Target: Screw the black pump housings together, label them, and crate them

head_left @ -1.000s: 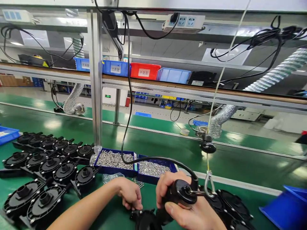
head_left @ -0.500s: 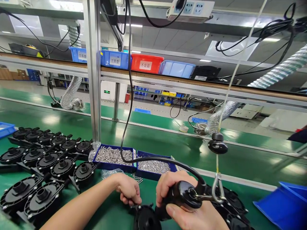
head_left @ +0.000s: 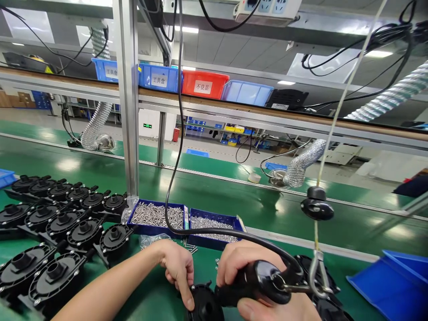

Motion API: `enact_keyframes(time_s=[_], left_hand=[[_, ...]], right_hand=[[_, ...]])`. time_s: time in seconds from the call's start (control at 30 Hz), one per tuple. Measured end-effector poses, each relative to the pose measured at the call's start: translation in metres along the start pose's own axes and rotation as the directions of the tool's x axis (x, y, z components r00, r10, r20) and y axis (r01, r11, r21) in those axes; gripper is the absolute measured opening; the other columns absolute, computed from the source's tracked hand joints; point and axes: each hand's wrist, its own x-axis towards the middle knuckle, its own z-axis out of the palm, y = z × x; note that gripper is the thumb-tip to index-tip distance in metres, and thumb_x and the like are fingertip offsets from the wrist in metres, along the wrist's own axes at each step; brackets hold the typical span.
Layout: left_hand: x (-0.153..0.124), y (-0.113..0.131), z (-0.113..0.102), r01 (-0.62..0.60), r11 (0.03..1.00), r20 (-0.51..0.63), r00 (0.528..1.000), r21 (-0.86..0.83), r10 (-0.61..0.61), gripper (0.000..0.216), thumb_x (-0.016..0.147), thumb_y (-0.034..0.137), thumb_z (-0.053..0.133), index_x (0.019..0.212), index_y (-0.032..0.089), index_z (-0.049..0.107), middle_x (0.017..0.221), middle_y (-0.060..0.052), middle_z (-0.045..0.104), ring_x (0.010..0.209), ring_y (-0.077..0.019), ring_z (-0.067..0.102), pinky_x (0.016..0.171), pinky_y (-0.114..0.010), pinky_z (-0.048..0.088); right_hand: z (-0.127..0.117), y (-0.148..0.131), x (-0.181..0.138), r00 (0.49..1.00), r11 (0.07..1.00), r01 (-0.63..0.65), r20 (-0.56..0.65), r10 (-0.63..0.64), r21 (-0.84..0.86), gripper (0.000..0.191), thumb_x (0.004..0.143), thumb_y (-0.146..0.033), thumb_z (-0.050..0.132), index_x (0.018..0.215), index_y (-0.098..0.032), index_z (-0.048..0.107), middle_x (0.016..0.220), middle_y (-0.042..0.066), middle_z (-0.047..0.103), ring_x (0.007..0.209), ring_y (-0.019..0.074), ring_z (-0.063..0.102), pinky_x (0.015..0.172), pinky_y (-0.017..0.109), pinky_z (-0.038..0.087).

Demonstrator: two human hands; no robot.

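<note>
My right hand (head_left: 261, 276) is wrapped round a black corded electric screwdriver (head_left: 250, 283), which hangs by a metal carabiner (head_left: 319, 274) on a cord. Its front end points left, over a round black plastic housing (head_left: 203, 303) at the bottom edge of the view. My left hand (head_left: 179, 269) is at that housing's left side, one digit pressed on its rim and the other fingers curled. The screwdriver's tip is hidden. Behind my hands stand a blue tray of long screws (head_left: 157, 216) and a blue tray of small shiny nuts (head_left: 214, 225).
Rows of similar black housings (head_left: 83, 234) cover the left of the green bench. A blue bin (head_left: 391, 281) sits at the right, and more housings lie partly hidden behind my right hand. A black cable (head_left: 180, 147) droops across the middle. Loose screws (head_left: 190, 246) lie before the trays.
My left hand's digit has moved down onto the housing's rim. The right hand with the screwdriver has shifted slightly right and down, and the view has tilted a little.
</note>
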Motion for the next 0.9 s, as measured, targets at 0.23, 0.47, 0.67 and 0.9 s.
enact_keyframes(time_s=[0.23,0.47,0.67,0.9], left_hand=[[0.001,-0.001,0.002,0.019,0.998,0.033,0.999,-0.064,-0.017,0.058,0.028,0.022,0.104,0.069,0.021,0.062,0.058,0.005,0.058,0.047,-0.0084,0.042,0.033,-0.015,0.032],[0.007,0.003,0.009,0.027,0.997,0.033,0.999,-0.070,-0.024,0.062,0.030,0.021,0.104,0.077,0.023,0.064,0.060,0.005,0.060,0.046,-0.0086,0.042,0.033,-0.014,0.033],[0.003,0.011,0.016,0.008,1.000,0.017,1.000,0.018,-0.008,0.061,0.030,0.032,0.104,0.073,0.023,0.062,0.062,0.004,0.061,0.046,-0.0101,0.044,0.031,-0.015,0.030],[0.003,0.012,0.015,-0.051,0.997,0.111,0.993,0.050,0.045,0.050,0.038,0.038,0.103,0.060,0.020,0.062,0.054,0.004,0.051,0.045,-0.0093,0.038,0.031,-0.017,0.028]], right_hand=[[0.017,0.013,0.013,0.999,0.980,0.020,-0.051,-0.010,0.197,0.034,0.085,-0.052,0.074,0.074,-0.022,0.062,0.058,0.003,0.063,0.049,0.0192,0.055,0.052,0.031,0.044],[0.013,0.009,0.011,0.958,0.962,0.083,-0.287,-0.004,0.261,0.017,0.092,-0.037,0.074,0.092,-0.020,0.070,0.079,0.006,0.070,0.069,0.0239,0.068,0.065,0.036,0.055],[0.031,0.009,0.017,0.954,0.960,0.088,-0.301,-0.003,0.266,0.014,0.095,-0.034,0.072,0.094,-0.021,0.069,0.082,0.006,0.070,0.072,0.0240,0.068,0.066,0.035,0.055],[0.036,0.014,0.019,0.960,0.959,0.071,-0.280,0.010,0.276,0.014,0.094,-0.034,0.072,0.093,-0.021,0.069,0.082,0.006,0.071,0.073,0.0238,0.068,0.068,0.035,0.055]])
